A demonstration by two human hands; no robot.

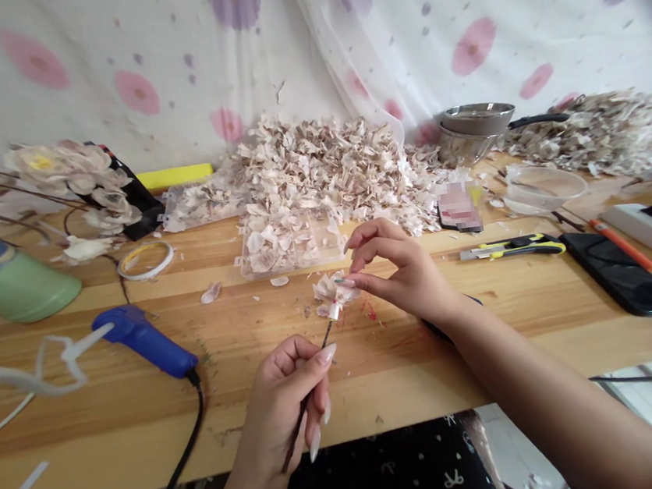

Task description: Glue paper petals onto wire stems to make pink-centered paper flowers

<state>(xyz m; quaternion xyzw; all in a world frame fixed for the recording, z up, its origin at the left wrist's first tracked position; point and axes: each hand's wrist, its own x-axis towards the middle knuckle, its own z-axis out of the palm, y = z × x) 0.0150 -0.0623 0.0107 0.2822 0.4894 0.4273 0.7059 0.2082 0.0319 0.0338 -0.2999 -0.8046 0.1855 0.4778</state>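
Farthest left of the hands stands a cup [31, 298]; nearer, left of the left hand, a glue gun [152, 343] lies on the surface [233, 412]. The left hand [295, 385] is closed around a stem [327, 332], pinching it between thumb and fingers. The flower [325, 288] tops that stem, beyond the left hand and against the right hand's thumb, with a box [242, 268] of petals [279, 242] past it. The right hand [403, 271] is curled; whether it pinches the flower, I cannot tell. Right of it lie a knife [515, 246], then a phone [627, 273].
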